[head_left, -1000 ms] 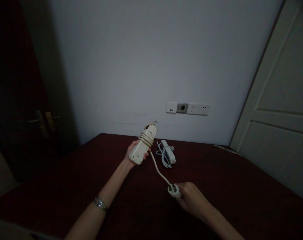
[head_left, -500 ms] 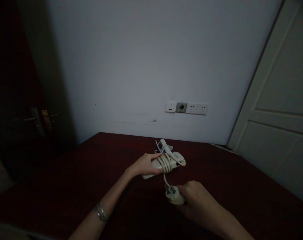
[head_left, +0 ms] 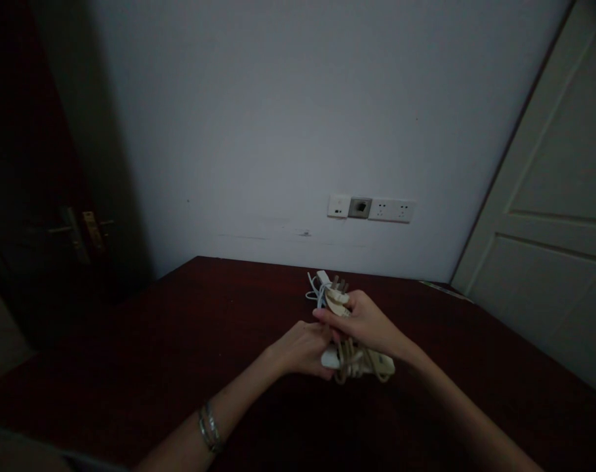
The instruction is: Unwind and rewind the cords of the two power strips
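Observation:
My left hand [head_left: 305,349] grips one end of a white power strip [head_left: 331,357], which is lifted and tilted above the table. Its pale cord [head_left: 347,360] is wound in several loops round the strip's body. Between thumb and fingers, my right hand [head_left: 369,321] holds the cord's plug [head_left: 337,300], prongs pointing up and away from me. The two hands overlap closely, so part of the strip and the cord's run to the plug are hidden. Just beyond the plug lies a second white strip [head_left: 322,278] with a thin white cable [head_left: 311,293] bundled around it.
The dark red table [head_left: 219,308] runs back to a pale wall. Wall sockets [head_left: 391,210] sit low on that wall. A white panelled door [head_left: 553,255] stands at the right, and a dark door with a handle [head_left: 95,229] at the left. A flat thin item [head_left: 445,290] lies at the table's back right.
My right hand has carried the plug up and away from me, to above the strip. My left hand has turned and pulled the wrapped power strip nearer and to the right.

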